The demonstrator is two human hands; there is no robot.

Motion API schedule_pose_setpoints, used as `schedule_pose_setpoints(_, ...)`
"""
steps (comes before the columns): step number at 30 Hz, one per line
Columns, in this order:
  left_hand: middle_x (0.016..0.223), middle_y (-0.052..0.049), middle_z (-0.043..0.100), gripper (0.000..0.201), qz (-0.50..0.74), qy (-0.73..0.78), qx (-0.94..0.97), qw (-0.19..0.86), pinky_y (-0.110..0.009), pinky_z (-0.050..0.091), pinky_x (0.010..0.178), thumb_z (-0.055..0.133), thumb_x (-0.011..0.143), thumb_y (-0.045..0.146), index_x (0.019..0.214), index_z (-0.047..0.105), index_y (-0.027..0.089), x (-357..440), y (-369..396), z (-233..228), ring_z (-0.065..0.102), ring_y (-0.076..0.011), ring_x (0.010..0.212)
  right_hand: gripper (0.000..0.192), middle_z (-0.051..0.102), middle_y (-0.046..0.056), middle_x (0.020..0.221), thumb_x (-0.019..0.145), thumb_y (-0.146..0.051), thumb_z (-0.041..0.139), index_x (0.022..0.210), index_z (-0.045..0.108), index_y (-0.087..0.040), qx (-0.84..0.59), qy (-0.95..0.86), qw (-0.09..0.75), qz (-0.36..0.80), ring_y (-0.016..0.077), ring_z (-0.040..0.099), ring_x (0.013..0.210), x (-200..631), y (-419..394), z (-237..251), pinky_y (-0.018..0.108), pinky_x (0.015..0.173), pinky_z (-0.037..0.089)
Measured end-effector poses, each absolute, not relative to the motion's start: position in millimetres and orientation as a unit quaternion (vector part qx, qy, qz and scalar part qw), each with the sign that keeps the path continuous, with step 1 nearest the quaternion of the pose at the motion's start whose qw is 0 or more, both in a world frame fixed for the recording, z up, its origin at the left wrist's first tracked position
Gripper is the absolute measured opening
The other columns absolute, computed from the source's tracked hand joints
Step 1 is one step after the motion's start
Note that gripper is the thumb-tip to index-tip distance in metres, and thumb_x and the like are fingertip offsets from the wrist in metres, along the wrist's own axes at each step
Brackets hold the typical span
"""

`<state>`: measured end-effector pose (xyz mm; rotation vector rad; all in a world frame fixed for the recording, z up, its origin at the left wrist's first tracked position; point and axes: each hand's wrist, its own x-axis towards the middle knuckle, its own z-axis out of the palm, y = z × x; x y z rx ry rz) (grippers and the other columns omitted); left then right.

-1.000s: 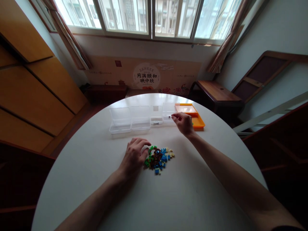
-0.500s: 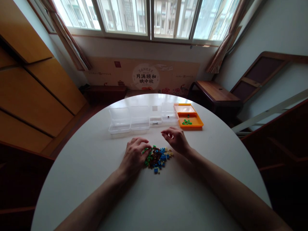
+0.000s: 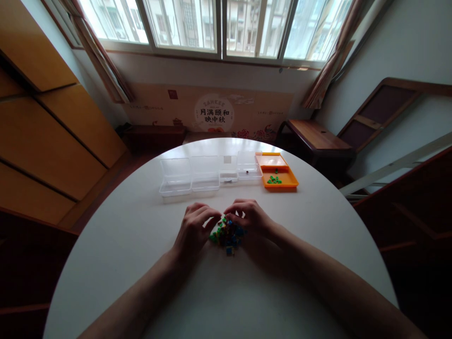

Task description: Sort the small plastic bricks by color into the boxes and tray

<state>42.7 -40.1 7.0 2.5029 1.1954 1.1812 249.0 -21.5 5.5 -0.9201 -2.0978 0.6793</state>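
Note:
A small heap of toy building bricks in green, brown, blue and pale yellow lies on the white table. At its left side is my left hand, thumb and forefinger drawn together above the green bricks. My right hand reaches over the far right side of the heap with its fingers pinched. The fingertips of both hands almost meet over the back of the heap. Whatever sits between them is too small to make out. Part of the blue and yellow bricks is hidden by my right hand.
Behind the heap stands a row of clear plastic boxes with raised lids. One clear box holds a small dark piece. To their right is an open orange box with several green bricks. The round white table has a curved edge.
My right hand has moved left and toward me, from beyond the heap to over it. My left hand's fingertips have lifted slightly from the green bricks toward my right hand.

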Motion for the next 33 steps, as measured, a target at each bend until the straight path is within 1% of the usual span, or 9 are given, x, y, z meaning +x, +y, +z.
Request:
schedule_pose_setpoints(5, 0.08, -0.001, 0.071, 0.012, 0.428, 0.376, 0.819, 0.067, -0.034, 0.047, 0.08, 0.06, 0.087, 0.027, 0.077, 0.064, 0.022, 43, -39, 9, 0.061, -0.017, 0.08, 0.011, 0.062, 0.0, 0.07, 0.083, -0.019, 0.065, 0.089, 0.074, -0.018, -0.346, -0.824, 0.363, 0.264, 0.0087, 0.053, 0.058, 247, -23, 7, 0.019, 0.057, 0.043)
schedule_pose_setpoints(14, 0.076, -0.001, 0.067, 0.013, 0.445, 0.337, 0.828, 0.06, -0.03, 0.05, 0.074, 0.062, 0.086, 0.022, 0.073, 0.06, 0.021, 46, -40, 10, 0.059, -0.0151, 0.077, 0.009, 0.062, 0.0, 0.069, 0.082, -0.021, 0.065, 0.085, 0.073, -0.017, -0.341, -0.822, 0.365, 0.273, 0.0086, 0.052, 0.058, 241, -26, 10, 0.019, 0.058, 0.043)
schedule_pose_setpoints(21, 0.072, 0.0, 0.065, 0.017, 0.414, 0.317, 0.853, 0.025, -0.028, 0.048, 0.075, 0.062, 0.086, 0.021, 0.07, 0.057, 0.021, 45, -40, 7, 0.057, -0.0145, 0.077, 0.008, 0.062, 0.0, 0.069, 0.081, -0.023, 0.067, 0.08, 0.071, -0.016, -0.329, -0.815, 0.365, 0.308, 0.008, 0.053, 0.057, 243, -24, 10, 0.018, 0.057, 0.043)
schedule_pose_setpoints(25, 0.073, 0.0, 0.065, 0.015, 0.405, 0.316, 0.858, 0.008, -0.029, 0.046, 0.076, 0.063, 0.085, 0.022, 0.072, 0.056, 0.02, 44, -39, 5, 0.057, -0.015, 0.077, 0.006, 0.062, -0.001, 0.068, 0.08, -0.021, 0.069, 0.078, 0.071, -0.015, -0.324, -0.813, 0.367, 0.316, 0.0078, 0.052, 0.057, 243, -24, 8, 0.018, 0.057, 0.042)
schedule_pose_setpoints(29, 0.076, -0.001, 0.065, 0.013, 0.397, 0.332, 0.856, 0.005, -0.03, 0.045, 0.076, 0.064, 0.085, 0.026, 0.077, 0.057, 0.02, 43, -39, 5, 0.057, -0.016, 0.078, 0.006, 0.062, -0.001, 0.067, 0.079, -0.02, 0.069, 0.076, 0.071, -0.016, -0.367, -0.8, 0.389, 0.272, 0.0083, 0.052, 0.057, 251, -16, 6, 0.019, 0.057, 0.041)
schedule_pose_setpoints(33, 0.076, -0.001, 0.065, 0.011, 0.407, 0.341, 0.847, 0.009, -0.031, 0.045, 0.075, 0.065, 0.084, 0.024, 0.077, 0.058, 0.02, 42, -39, 7, 0.056, -0.0164, 0.077, 0.012, 0.066, 0.002, 0.069, 0.08, -0.026, 0.066, 0.077, 0.072, -0.016, -0.493, -0.72, 0.456, 0.177, 0.0106, 0.051, 0.055, 282, 4, 4, 0.023, 0.06, 0.043)
